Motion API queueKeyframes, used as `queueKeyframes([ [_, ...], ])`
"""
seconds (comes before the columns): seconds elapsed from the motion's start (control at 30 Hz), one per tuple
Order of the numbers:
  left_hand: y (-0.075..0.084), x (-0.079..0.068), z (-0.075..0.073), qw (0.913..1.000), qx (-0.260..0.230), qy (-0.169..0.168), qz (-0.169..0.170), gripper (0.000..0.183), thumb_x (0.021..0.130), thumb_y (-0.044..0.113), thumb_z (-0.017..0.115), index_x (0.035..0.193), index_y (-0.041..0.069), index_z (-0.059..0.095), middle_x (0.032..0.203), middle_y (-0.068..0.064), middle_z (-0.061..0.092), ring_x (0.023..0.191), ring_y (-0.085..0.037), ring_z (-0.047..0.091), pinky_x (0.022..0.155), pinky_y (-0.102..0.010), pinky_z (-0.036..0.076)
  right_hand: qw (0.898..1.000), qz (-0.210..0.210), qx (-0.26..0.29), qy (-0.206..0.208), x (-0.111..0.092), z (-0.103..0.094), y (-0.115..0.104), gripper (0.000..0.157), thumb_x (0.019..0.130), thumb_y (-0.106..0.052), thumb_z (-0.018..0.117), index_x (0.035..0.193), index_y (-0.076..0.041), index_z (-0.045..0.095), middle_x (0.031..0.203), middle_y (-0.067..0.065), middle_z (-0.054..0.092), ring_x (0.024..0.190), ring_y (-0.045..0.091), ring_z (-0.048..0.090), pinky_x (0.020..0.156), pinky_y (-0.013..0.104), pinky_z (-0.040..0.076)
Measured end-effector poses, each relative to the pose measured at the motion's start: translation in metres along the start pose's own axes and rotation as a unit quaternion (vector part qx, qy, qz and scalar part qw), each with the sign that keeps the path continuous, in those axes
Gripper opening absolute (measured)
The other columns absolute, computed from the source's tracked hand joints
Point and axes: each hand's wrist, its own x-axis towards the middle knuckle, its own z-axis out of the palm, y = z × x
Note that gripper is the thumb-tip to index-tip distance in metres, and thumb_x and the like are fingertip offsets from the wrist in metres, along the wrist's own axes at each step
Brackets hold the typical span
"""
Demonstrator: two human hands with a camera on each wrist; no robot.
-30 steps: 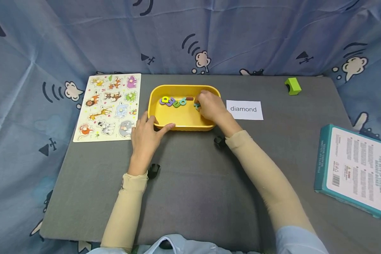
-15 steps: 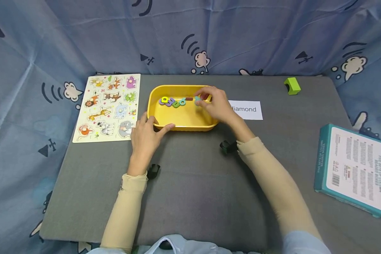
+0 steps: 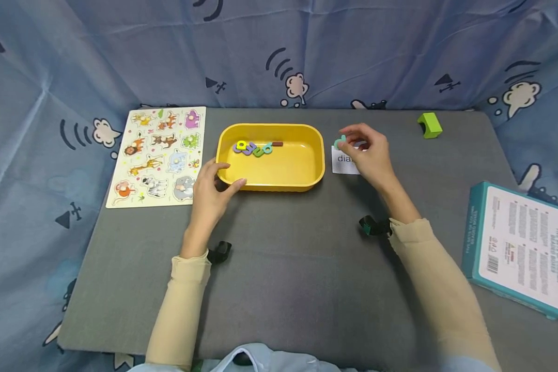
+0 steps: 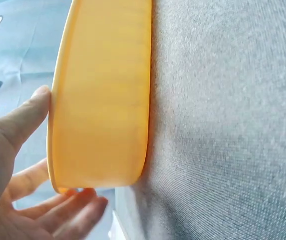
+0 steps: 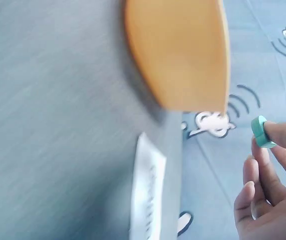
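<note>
My right hand [image 3: 371,155] pinches a small teal letter [image 3: 339,142], which looks like a "d", between thumb and fingertips. It is raised over the white card [image 3: 345,164] and covers most of the printed word. The right wrist view shows the teal letter [image 5: 261,132] seen edge-on. My left hand [image 3: 209,194] holds the near left corner of a yellow tray [image 3: 279,187], fingers over its left rim and thumb along the front. In the left wrist view the thumb [image 4: 30,116] touches the tray's rim. Several coloured letters [image 3: 253,149] lie in a row inside.
A small brown piece [image 3: 277,143] lies beside the letters in the tray. Left of it is an animal picture board [image 3: 155,157]. A green arch block [image 3: 430,125] stands at the back right, and a teal box [image 3: 521,248] lies at the right edge of the grey table [image 3: 297,284].
My right hand has lifted the teal letter out of the tray and carried it right, over the card. The left hand stays at the tray corner, its fingers shifted slightly.
</note>
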Motion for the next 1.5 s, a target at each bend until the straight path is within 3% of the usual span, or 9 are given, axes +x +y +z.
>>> queueKeyframes([
  [0.23, -0.005, 0.003, -0.003, 0.9994, -0.028, 0.008, 0.017, 0.064, 0.09, 0.028, 0.088, 0.145, 0.004, 0.064, 0.17, -0.005, 0.041, 0.15, -0.03, 0.05, 0.111, -0.047, 0.055, 0.997, 0.029, -0.07, -0.012, -0.02, -0.009, 0.024, 0.02, 0.095, -0.014, 0.082, 0.113, -0.006, 0.081, 0.095, 0.013, 0.076, 0.081, -0.002, 0.058, 0.071, 0.02, 0.043],
  [0.37, -0.005, 0.003, -0.004, 0.9996, -0.023, 0.003, 0.017, 0.069, 0.089, 0.03, 0.088, 0.149, 0.006, 0.062, 0.171, -0.005, 0.04, 0.149, -0.03, 0.051, 0.111, -0.046, 0.056, 0.994, 0.04, -0.099, -0.023, -0.031, -0.007, 0.032, 0.019, 0.093, -0.014, 0.085, 0.11, -0.007, 0.082, 0.094, 0.016, 0.079, 0.077, -0.004, 0.058, 0.069, 0.016, 0.044],
  [0.73, -0.009, 0.003, -0.004, 0.9995, -0.023, 0.001, 0.02, 0.073, 0.087, 0.029, 0.089, 0.149, 0.005, 0.061, 0.17, -0.007, 0.04, 0.147, -0.032, 0.053, 0.111, -0.045, 0.056, 0.992, 0.059, -0.094, -0.067, -0.047, 0.001, 0.043, 0.019, 0.091, -0.014, 0.087, 0.105, -0.003, 0.081, 0.09, 0.018, 0.079, 0.07, -0.003, 0.061, 0.065, 0.01, 0.047],
  [1.17, -0.008, 0.001, -0.003, 0.9988, -0.039, 0.008, 0.029, 0.06, 0.086, 0.027, 0.089, 0.138, 0.004, 0.071, 0.169, -0.007, 0.042, 0.146, -0.031, 0.055, 0.111, -0.044, 0.056, 0.986, 0.064, -0.12, -0.092, -0.045, 0.004, 0.04, 0.018, 0.09, -0.012, 0.087, 0.105, -0.003, 0.082, 0.095, 0.017, 0.076, 0.081, 0.022, 0.058, 0.068, 0.02, 0.043],
  [1.37, -0.009, 0.004, -0.003, 0.998, -0.063, 0.0, 0.013, 0.083, 0.086, 0.024, 0.09, 0.157, 0.005, 0.051, 0.172, -0.013, 0.036, 0.141, -0.034, 0.059, 0.111, -0.045, 0.056, 0.988, 0.041, -0.125, -0.081, -0.04, 0.004, 0.034, 0.017, 0.09, -0.012, 0.087, 0.102, -0.002, 0.081, 0.094, 0.016, 0.076, 0.083, 0.023, 0.058, 0.071, 0.021, 0.042],
  [1.5, -0.01, 0.006, -0.005, 0.9966, -0.08, -0.019, -0.008, 0.096, 0.087, 0.021, 0.09, 0.166, 0.007, 0.036, 0.168, -0.018, 0.04, 0.138, -0.037, 0.061, 0.112, -0.045, 0.055, 0.99, 0.025, -0.121, -0.067, -0.033, 0.004, 0.023, 0.019, 0.091, -0.015, 0.085, 0.101, 0.0, 0.081, 0.095, 0.019, 0.076, 0.086, 0.027, 0.06, 0.074, 0.025, 0.042],
])
